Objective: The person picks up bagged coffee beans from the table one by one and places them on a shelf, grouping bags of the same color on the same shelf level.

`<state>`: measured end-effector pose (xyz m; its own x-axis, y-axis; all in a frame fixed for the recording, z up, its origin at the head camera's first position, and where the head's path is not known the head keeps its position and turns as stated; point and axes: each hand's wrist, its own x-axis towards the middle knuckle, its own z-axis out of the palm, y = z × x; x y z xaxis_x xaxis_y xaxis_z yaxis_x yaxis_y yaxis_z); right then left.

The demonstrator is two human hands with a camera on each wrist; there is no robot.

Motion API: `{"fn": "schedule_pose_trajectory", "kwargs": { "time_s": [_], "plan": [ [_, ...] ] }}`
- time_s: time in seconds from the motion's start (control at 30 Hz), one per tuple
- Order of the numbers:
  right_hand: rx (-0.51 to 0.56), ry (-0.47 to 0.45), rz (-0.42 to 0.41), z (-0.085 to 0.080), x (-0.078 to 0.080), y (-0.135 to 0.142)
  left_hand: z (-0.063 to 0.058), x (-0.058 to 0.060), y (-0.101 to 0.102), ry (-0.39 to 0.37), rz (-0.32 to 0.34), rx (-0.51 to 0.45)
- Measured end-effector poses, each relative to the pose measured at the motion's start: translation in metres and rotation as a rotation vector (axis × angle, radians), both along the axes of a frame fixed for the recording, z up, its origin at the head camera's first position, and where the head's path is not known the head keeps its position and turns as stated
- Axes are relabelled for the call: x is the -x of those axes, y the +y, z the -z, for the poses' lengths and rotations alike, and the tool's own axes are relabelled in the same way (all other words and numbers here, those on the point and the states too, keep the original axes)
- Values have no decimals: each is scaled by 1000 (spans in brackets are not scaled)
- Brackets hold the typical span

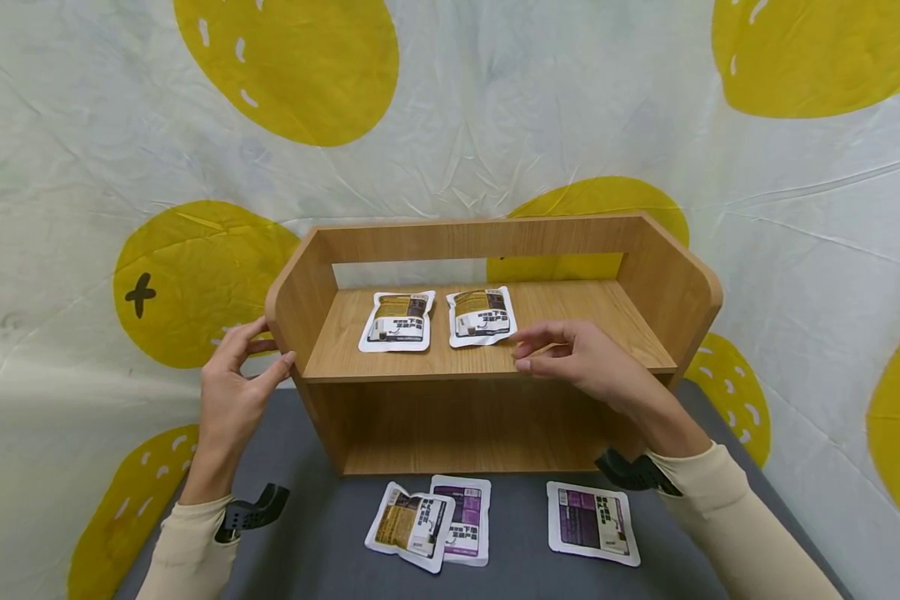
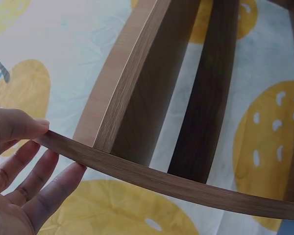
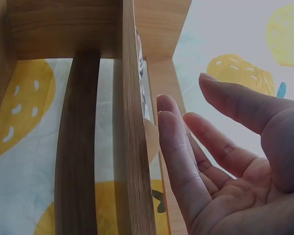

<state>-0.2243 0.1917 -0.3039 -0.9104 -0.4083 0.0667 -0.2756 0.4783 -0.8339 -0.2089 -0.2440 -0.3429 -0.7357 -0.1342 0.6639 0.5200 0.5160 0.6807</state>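
Observation:
My left hand (image 1: pixel 232 392) pinches the edge of the left side panel of a wooden two-tier shelf (image 1: pixel 487 421). In the left wrist view the thumb (image 2: pixel 24 126) lies on one face of that panel, with the fingers on the other. Two white-edged pouches with brown and gold labels lie on the upper board: a left pouch (image 1: pixel 397 322) and a right pouch (image 1: pixel 482 317). Just right of the latter, my right hand (image 1: pixel 585 358) hovers over the board's front edge. Its thumb and fingers are apart with nothing between them, as the right wrist view shows.
On the dark grey table (image 1: pixel 307 533) before the shelf, a gold-labelled pouch (image 1: pixel 411 527) overlaps a purple-labelled pouch (image 1: pixel 471 508). Another purple-labelled pouch (image 1: pixel 592 523) lies farther right. A pale curtain (image 1: pixel 450 108) with yellow fruit prints hangs behind.

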Motion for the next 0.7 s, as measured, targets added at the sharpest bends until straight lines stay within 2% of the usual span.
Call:
{"fn": "schedule_pose_trajectory", "kwargs": {
  "time_s": [0.23,0.5,0.7],
  "plan": [
    [56,-11,-62,3,-8,-2,0,0,0,0,9,-4],
    [43,0,-93,10,-12,-5,0,0,0,11,14,-2],
    [78,6,-182,18,-15,-8,0,0,0,15,21,-8]
  ]
}}
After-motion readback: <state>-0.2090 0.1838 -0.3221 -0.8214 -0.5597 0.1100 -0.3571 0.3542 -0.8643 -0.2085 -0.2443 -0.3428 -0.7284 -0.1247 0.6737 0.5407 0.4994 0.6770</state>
